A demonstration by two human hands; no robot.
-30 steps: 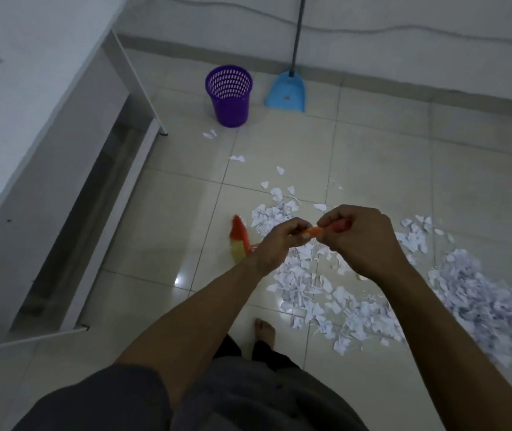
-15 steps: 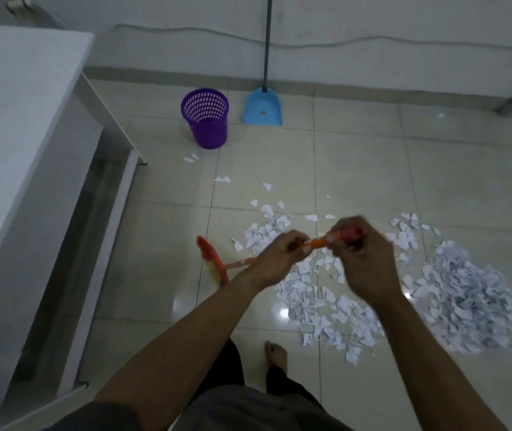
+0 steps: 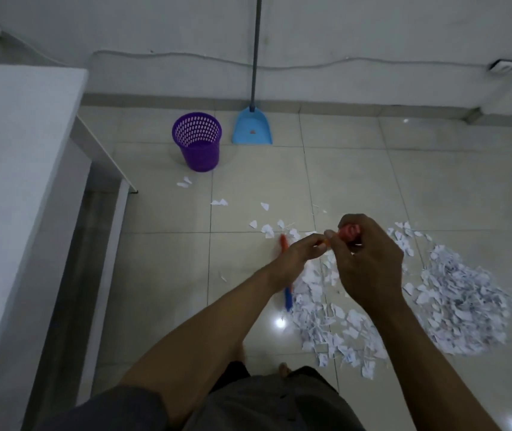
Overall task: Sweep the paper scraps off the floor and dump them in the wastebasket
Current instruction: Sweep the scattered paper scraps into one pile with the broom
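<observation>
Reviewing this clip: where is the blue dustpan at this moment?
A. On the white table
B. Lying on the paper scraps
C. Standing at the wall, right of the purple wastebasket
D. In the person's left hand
C: the blue dustpan stands at the wall on its long handle, just right of the purple wastebasket, well away from both hands.
</observation>
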